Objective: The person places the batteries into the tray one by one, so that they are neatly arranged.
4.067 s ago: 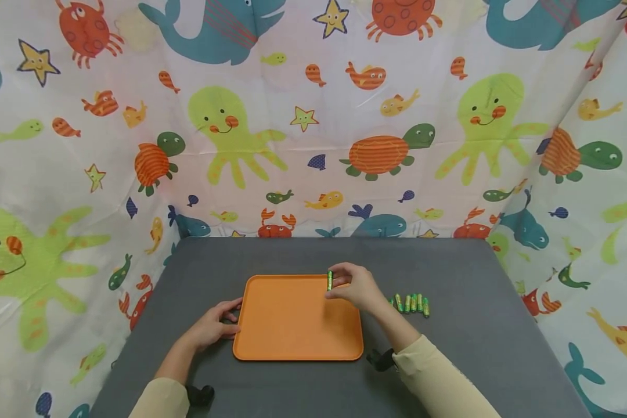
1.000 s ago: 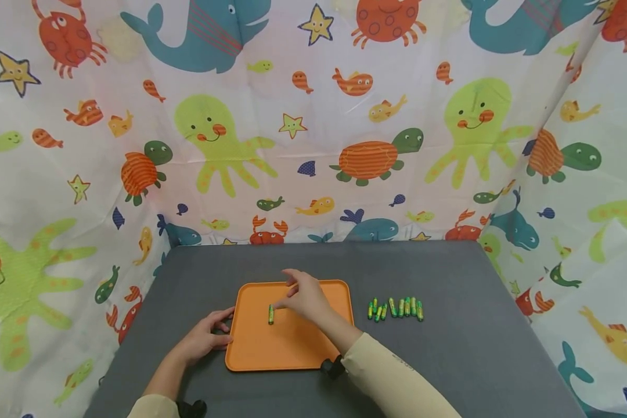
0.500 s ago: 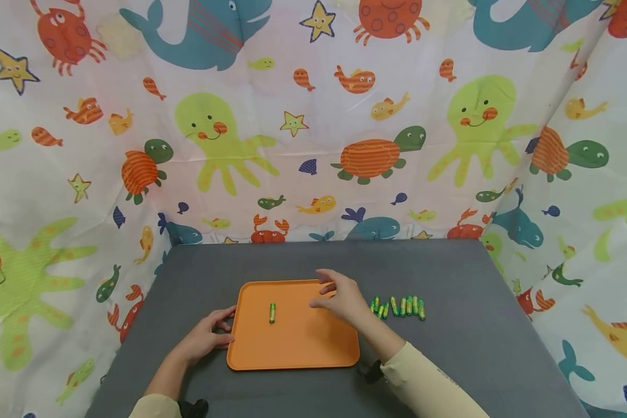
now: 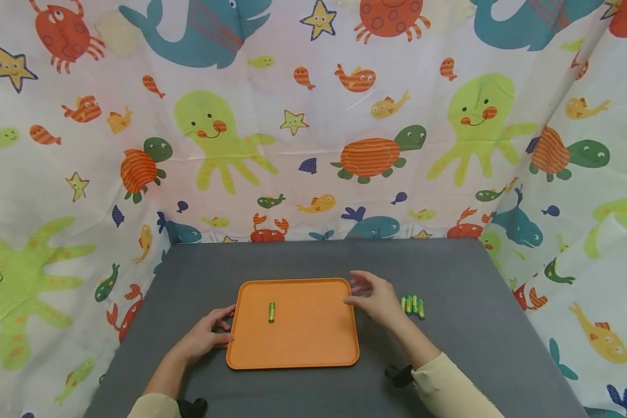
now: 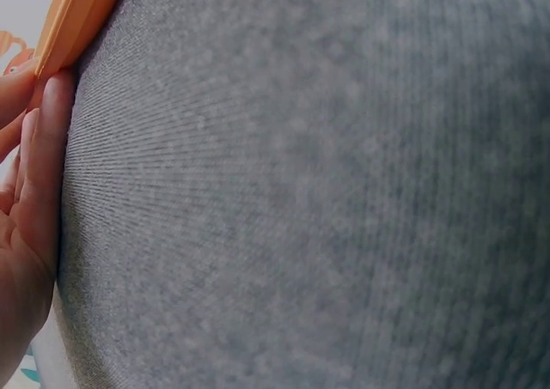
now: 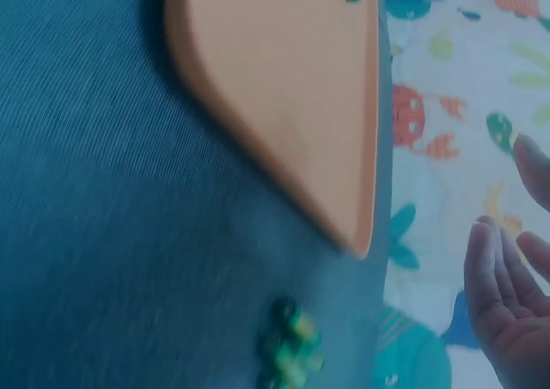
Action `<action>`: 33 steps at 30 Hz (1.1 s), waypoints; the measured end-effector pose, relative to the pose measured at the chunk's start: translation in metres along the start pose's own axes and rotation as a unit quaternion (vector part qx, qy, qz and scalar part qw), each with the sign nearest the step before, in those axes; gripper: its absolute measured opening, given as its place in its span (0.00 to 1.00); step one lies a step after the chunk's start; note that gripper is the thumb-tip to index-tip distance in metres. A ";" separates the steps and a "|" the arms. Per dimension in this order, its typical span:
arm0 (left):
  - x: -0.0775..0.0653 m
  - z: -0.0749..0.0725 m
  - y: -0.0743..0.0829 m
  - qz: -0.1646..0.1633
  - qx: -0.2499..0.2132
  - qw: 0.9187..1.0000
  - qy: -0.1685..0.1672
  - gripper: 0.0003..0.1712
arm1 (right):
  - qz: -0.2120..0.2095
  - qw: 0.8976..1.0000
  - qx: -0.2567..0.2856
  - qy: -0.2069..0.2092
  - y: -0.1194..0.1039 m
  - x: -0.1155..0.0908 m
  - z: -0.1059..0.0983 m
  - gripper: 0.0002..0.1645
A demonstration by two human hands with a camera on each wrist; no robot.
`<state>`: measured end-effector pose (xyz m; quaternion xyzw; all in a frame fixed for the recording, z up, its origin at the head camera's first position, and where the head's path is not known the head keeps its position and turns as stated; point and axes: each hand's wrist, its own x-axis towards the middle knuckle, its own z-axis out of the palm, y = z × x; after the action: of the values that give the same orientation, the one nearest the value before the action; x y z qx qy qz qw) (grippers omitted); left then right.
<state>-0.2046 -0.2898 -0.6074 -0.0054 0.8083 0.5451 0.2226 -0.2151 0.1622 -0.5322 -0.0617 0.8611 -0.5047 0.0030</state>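
An orange tray (image 4: 313, 342) lies on the grey table, with one small green-and-yellow battery (image 4: 271, 312) upright in the head view on its left half. My left hand (image 4: 205, 335) rests against the tray's left edge; its thumb and fingertips (image 5: 57, 88) touch the rim in the left wrist view. Over the tray's right edge is my right hand (image 4: 375, 297), its fingers apart and holding nothing. Several more batteries (image 4: 415, 305) lie to the right of the tray, some hidden behind the right hand. In the right wrist view these batteries (image 6: 296, 350) are blurred.
A dark grey cloth covers the table (image 4: 271, 395). Behind and at both sides hangs a white curtain (image 4: 313, 157) printed with sea animals. A dark wrist camera (image 4: 399, 376) sits below the right wrist.
The battery in my right hand has been set on the tray and let go. The right hand has since moved right, away from it. My left hand stays at the tray's edge.
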 end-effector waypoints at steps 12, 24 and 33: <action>0.002 -0.002 -0.003 -0.002 0.005 1.000 -0.002 0.47 | 0.026 0.999 -0.039 -0.006 0.042 -0.010 -0.050 0.39; 0.003 -0.001 -0.005 0.007 -0.003 1.000 -0.008 0.46 | 0.027 0.994 -0.104 0.008 0.078 -0.021 -0.089 0.41; 0.003 -0.001 -0.005 0.006 -0.009 1.000 -0.009 0.46 | 0.071 0.987 -0.137 -0.043 0.109 -0.028 -0.111 0.49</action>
<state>-0.2062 -0.2923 -0.6121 0.0027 0.8016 0.5534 0.2263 -0.2057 0.3145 -0.5739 -0.0214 0.9235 -0.3770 0.0671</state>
